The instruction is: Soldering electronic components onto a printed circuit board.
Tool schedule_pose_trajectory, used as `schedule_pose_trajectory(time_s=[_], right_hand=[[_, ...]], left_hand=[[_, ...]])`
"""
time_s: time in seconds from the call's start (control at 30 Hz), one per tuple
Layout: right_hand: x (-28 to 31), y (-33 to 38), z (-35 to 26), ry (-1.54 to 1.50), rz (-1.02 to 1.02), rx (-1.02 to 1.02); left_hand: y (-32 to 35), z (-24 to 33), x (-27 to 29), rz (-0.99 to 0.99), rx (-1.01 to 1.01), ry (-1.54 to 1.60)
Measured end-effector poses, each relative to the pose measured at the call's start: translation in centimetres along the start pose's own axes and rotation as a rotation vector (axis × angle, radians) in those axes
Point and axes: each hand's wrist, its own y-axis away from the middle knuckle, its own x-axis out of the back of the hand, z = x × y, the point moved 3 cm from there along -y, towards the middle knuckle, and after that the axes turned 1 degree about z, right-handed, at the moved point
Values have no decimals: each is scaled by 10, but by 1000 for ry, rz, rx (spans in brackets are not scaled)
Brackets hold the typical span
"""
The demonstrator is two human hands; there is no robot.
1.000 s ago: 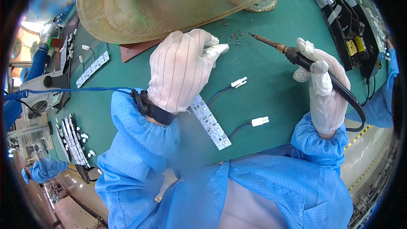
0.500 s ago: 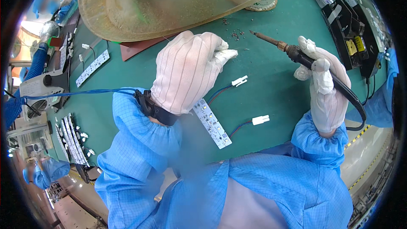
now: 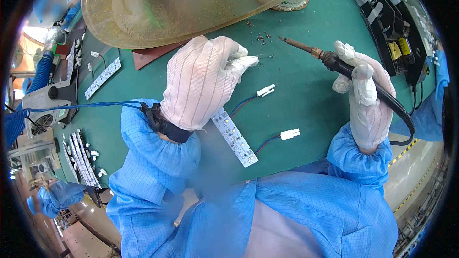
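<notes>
Two gloved hands over a green table (image 3: 311, 100). The left hand (image 3: 198, 83) has thumb and forefinger pinched together on a thin wire (image 3: 266, 56), whose free end points right. The right hand (image 3: 369, 93) closes its fingers round the handle of a soldering iron (image 3: 340, 64); the tip lies near the wire's end, apart from it. A circuit board (image 3: 235, 138) lies slantwise on the table, one end hidden by the left hand; two white plugs (image 3: 266, 90) on leads lie to its right. Sound practice, as I judge it: leave ample wire showing beyond the glove, since the tip is presumably hot; grip the handle well behind the metal; let the looped cord (image 3: 409, 126) hang slack so that it cannot tug; steer the tip clear of the plugs; and make each contact brief and steady.
</notes>
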Motion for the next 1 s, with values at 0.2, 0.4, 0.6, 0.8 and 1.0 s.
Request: schedule_pose_trajectory(time_s=[0.2, 0.4, 0.6, 0.8, 1.0], right_hand=[[-1, 0, 1, -73, -5, -27], [-1, 0, 2, -19, -2, -35], [-3, 1, 0, -28, 11, -20], [-1, 0, 1, -35, -4, -21], [-3, 1, 0, -68, 7, -32]], left_hand=[[0, -1, -1, -4, 22, -7], [1, -6, -6, 69, -35, -26], [0, -5, -3, 15, 24, -17], [0, 0, -1, 1, 6, 7], [0, -4, -5, 8, 18, -17]])
